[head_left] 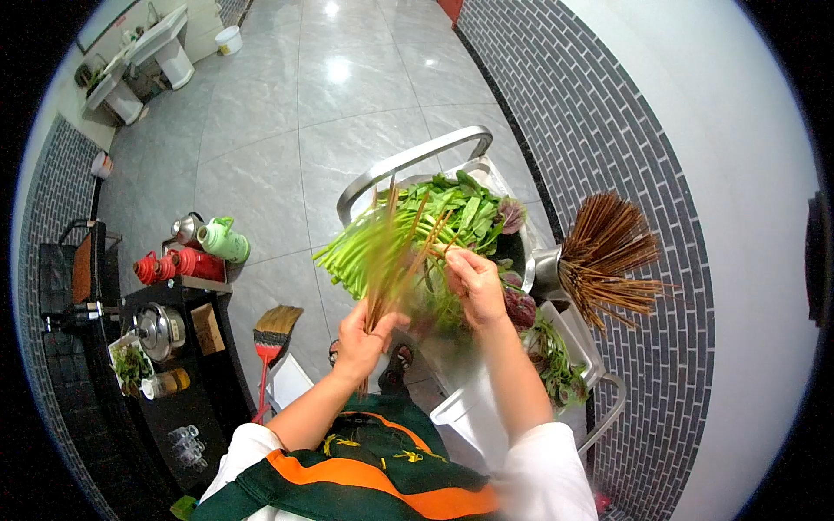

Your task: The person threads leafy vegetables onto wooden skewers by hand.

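Blurred by motion, a bunch of thin brown skewers (379,291) stands upright in my left hand (363,343), whose fingers are wrapped round its lower part. My right hand (475,282) is pinched at a pale green vegetable stem (440,249), a little right of the bunch. Several skewer tips overlap the stems there. Beyond both hands lies a big heap of leafy greens (465,208), long stems to the left and leaves to the right. Purple-tinged leaves (519,308) show beside my right wrist.
A metal-handled cart (417,161) carries the greens. To its right, a metal container (546,269) holds many brown skewers (608,252), near the brick-patterned wall. White trays (473,421) sit closer to me. At left, a black table (187,391) bears thermoses and a pot; a brush (276,334) stands beside it.
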Tool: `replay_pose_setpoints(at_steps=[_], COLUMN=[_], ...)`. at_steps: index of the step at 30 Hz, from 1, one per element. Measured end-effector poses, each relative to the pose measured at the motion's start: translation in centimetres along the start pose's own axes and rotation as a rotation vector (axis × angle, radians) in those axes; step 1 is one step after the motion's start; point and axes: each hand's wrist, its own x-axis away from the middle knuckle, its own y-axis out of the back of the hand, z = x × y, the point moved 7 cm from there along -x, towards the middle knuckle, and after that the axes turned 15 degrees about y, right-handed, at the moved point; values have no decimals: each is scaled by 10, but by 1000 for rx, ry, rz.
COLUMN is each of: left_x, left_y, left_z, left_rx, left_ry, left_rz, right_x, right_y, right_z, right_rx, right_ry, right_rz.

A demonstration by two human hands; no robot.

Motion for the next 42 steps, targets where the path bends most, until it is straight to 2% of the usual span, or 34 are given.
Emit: replay_pose_setpoints(at_steps=[2,4,5,7,8,9,11,15,19,21,24,26,27,29,31,32,33,35,37,39,42], left_x=[0,2,4,7,9,10,11,21,22,23,23,27,29,34,42,44,47,52,53,49,43], left_y=[2,5,7,11,14,16,22,31,34,33,27,19,14,4,-10,-15,-23,-35,-43,-47,-50], left_z=[0,2,4,-7,-14,-17,-31,-65,-80,-84,-83,-83,-83,-80,-75,-69,-64,-49,-36,-24,-9], left_rx=[-17,4,25,-2,-28,-28,-44,-77,-64,-52,7,-7,-14,-46,14,-41,-84,-36,-92,-144,-158], left_ry=[1,12,24,-17,-58,-57,-107,-190,-241,-238,-209,-191,-183,-152,-101,-21,-35,38,91,132,230], left_rz=[-19,-28,-37,-47,-57,-57,-67,-111,-141,-145,-97,-65,-49,19,70,147,241,318,388,437,436], right_x=[3,3,3,-1,-10,-21,-39,-49,-51,-50,-30,-11,-2,13,38,56,74,118,160,195,215], right_y=[3,-4,0,11,26,46,74,79,76,60,0,-31,-39,-34,-16,-5,4,28,62,99,157], right_z=[-4,12,13,12,14,9,-8,-29,-26,-15,46,67,78,74,75,80,89,105,107,116,116], right_rx=[62,294,294,273,357,607,896,933,913,519,413,357,443,438,449,517,632,725,727,750,965], right_ry=[21,370,371,216,273,342,361,298,282,332,497,553,585,448,516,499,482,424,243,152,15], right_rz=[6,152,151,224,151,67,44,67,-3,-3,307,433,416,419,247,189,131,-28,-165,-270,-305])
